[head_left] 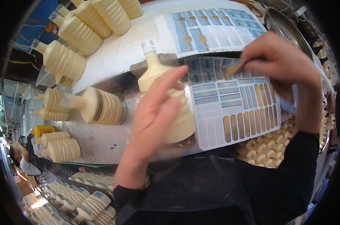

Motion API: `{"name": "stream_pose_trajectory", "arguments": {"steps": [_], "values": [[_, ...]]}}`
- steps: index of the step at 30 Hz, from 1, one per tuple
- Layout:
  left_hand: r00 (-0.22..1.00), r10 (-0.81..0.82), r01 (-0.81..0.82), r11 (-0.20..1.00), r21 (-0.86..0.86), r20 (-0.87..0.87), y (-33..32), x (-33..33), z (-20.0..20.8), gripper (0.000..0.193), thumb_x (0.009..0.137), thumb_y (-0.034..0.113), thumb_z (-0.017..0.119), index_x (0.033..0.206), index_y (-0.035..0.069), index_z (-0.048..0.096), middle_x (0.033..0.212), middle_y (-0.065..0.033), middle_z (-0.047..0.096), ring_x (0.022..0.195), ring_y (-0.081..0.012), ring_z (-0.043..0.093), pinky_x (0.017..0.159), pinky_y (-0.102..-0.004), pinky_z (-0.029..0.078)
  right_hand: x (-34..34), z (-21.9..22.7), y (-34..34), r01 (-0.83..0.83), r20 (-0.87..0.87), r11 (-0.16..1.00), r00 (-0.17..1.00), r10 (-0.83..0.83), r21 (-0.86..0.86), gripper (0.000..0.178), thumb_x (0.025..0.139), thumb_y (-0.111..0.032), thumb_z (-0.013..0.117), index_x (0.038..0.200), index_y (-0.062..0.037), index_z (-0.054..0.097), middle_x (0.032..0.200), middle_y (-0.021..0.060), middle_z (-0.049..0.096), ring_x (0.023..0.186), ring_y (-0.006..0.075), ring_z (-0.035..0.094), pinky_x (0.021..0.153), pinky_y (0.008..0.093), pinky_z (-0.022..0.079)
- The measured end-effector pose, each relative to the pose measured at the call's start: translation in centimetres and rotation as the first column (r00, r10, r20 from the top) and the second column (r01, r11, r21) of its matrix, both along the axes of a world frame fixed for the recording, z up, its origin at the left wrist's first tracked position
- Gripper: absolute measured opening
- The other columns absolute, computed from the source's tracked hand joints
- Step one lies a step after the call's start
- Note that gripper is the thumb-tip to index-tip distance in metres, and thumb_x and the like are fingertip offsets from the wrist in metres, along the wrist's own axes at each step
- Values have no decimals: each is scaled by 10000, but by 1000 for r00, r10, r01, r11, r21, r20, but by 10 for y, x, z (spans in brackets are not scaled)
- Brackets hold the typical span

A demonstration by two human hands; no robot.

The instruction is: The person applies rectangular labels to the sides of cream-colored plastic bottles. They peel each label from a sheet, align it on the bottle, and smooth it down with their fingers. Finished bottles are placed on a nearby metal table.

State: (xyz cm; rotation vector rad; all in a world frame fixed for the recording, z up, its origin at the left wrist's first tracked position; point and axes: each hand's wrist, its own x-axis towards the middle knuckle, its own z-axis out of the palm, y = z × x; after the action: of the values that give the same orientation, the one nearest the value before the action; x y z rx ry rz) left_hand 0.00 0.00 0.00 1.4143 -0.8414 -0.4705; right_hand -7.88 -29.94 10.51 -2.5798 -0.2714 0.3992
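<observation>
A large cream ribbed bottle [179, 118] with a clear threaded neck lies in front of me, propped on a grey block [168, 60]. My left hand [155, 110] is over its left side, fingers stretched out and slightly blurred; whether it presses on the bottle I cannot tell. My right hand [280, 62], smeared by motion, is up over the sticker sheets. Between its fingertips is a small gold-and-dark label [234, 69]. Below it lies a sheet of blue and gold stickers [235, 107] with several blank spots. Another sticker sheet [211, 28] is spread farther back.
Several cream bottles [79, 33] lie at the far left on the white surface. Another banded bottle [104, 107] lies left of my left hand. Rows of bottles [89, 206] fill the lower left, and more [265, 148] the lower right. A metal pan [284, 28] stands far right.
</observation>
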Motion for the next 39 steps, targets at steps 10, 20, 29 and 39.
{"name": "stream_pose_trajectory", "arguments": {"steps": [10, 20, 29, 39], "values": [[926, 144, -107, 987, 123, -349, 30, 33, 1, 117, 956, 143, 749, 950, 31, 717, 877, 19, 699, 790, -31, 588, 735, -211, 475, 41, -52, 99, 307, -121, 838, 952, -283, 451, 191, 900, -155, 732, 944, 26, 771, 737, 52, 715, 651, 76, 643, 576, 243, 506], [874, 431, -390, 898, 206, -225, 20, 36, -39, 187, 929, 165, 790, 899, 42, 653, 809, 64, 613, 731, -6, 487, 662, -186, 398, 42, -141, 108, 469, -181, 553, 850, -495, 688, 216, 975, -243, 709, 913, -45, 646, 777, -30, 632, 614, 12, 536, 503, 194, 426], [842, 491, -465, 870, 162, -222, 20, 36, -49, 164, 947, 151, 764, 972, 45, 641, 883, 37, 609, 813, -35, 529, 744, -206, 438, 46, -141, 111, 528, -206, 491, 798, -567, 693, 300, 865, -273, 796, 789, -3, 692, 735, 52, 696, 675, 94, 620, 620, 280, 512], [841, 484, -445, 873, 201, -241, -6, 24, -43, 377, 1017, 207, 649, 1300, 7, 501, 1206, -116, 585, 1087, -147, 561, 955, -304, 482, 50, -154, 109, 494, -221, 427, 809, -545, 757, 243, 892, -223, 791, 802, -45, 653, 712, -18, 640, 580, 19, 546, 490, 196, 421]]}}
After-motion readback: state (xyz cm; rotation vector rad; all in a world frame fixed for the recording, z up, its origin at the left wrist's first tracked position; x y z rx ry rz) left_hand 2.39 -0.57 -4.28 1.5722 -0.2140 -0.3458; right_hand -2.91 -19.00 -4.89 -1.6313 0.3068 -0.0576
